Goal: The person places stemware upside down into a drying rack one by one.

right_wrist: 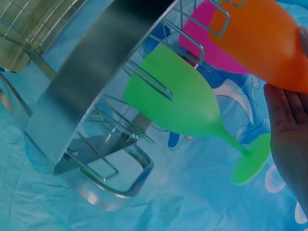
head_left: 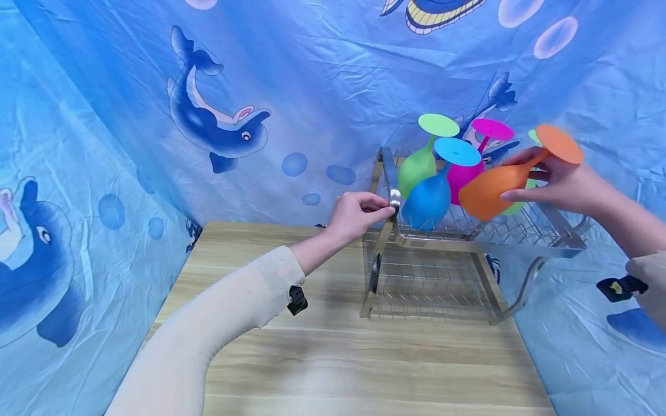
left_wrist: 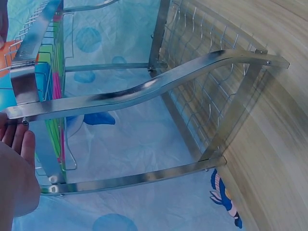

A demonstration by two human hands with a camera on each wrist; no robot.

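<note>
A two-tier steel dish rack (head_left: 520, 242) stands at the back right of a wooden table (head_left: 322, 358). My left hand (head_left: 359, 214) grips its upper left front corner; in the left wrist view the fingers (left_wrist: 17, 139) lie against the frame (left_wrist: 144, 94). My right hand (head_left: 551, 179) holds an orange goblet (head_left: 489, 190) by the stem, tilted, base up, over the upper tier. Green (head_left: 416, 167), blue (head_left: 428, 199) and magenta (head_left: 463, 173) goblets stand upside down in the tier. The right wrist view shows another green goblet (right_wrist: 187, 96) in the wires beside the orange goblet (right_wrist: 269, 43) and my palm (right_wrist: 288, 130).
Blue sheets printed with dolphins (head_left: 218, 124) hang behind and on both sides of the table. The rack's lower tier (head_left: 426, 283) holds nothing. The rack's right end overhangs the table's right edge.
</note>
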